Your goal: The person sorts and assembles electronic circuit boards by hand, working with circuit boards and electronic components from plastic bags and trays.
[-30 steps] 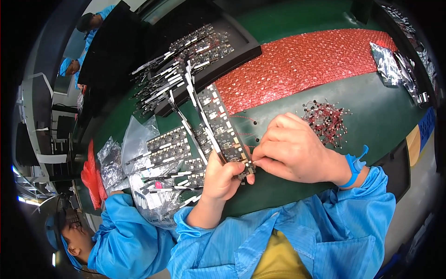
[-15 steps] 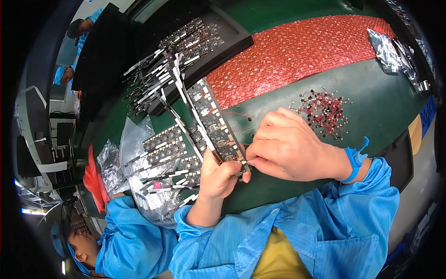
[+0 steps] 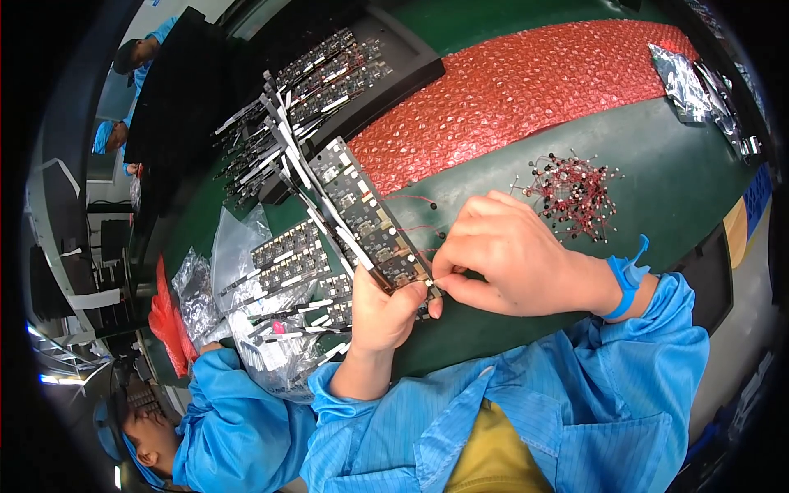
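My left hand [image 3: 385, 311] grips the near end of a long dark circuit board [image 3: 366, 209], thumb on top and fingers beneath. White-and-black strip cables [image 3: 306, 168] trail from the board's left edge. Thin red wires [image 3: 415, 228] with small round black ends stick out from its right edge. My right hand [image 3: 514, 259] is pinched closed at the board's near right corner, beside my left thumb. Whatever sits between those fingertips is too small and hidden to make out. To the right of the board lies a tangled pile of red wired parts [image 3: 575, 197] with black and silver ends.
Red bubble wrap [image 3: 526, 86] stretches across the green table. A black tray [image 3: 411, 62] at the back left holds several boards. More boards [image 3: 292, 259] lie on clear plastic bags [image 3: 234, 246]. A silver bag [image 3: 680, 86] lies far right. A co-worker's blue sleeve [image 3: 234, 411] is close on my left.
The board's far end and its strip cables have swung slightly to the left. My right hand remains at the near corner, its fingers shifted only a little.
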Motion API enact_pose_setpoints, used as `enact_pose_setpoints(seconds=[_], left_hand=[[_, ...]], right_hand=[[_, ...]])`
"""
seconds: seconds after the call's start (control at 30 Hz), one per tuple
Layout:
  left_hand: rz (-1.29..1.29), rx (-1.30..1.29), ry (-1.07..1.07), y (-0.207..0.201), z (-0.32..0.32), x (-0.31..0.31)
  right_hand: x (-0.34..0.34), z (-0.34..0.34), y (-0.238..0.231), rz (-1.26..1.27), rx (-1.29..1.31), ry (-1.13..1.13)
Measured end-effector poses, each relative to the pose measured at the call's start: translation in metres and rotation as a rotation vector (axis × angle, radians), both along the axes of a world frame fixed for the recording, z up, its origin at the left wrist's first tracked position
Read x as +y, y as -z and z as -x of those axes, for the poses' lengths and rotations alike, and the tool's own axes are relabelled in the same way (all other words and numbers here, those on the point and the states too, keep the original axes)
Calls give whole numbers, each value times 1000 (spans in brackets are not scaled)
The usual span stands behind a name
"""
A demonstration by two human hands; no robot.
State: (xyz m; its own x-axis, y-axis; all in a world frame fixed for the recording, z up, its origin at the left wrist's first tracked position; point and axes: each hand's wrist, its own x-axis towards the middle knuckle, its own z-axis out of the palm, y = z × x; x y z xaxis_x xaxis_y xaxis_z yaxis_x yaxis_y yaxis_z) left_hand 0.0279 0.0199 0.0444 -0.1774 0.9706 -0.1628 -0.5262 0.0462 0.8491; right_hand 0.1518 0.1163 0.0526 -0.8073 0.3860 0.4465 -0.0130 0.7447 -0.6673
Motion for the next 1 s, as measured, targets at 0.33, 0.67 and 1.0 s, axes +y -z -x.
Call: enact_pose_setpoints(seconds=[0.33, 0.67, 1.0], left_hand=[[-89, 283, -71, 3, -7, -3], [-115, 284, -75, 7, -8, -5], [-57, 381, -96, 6, -7, -1]], right_hand=[[7, 0, 2, 373, -171, -87], [9, 3, 5, 636, -190, -183], [4, 7, 9, 654, -164, -102]])
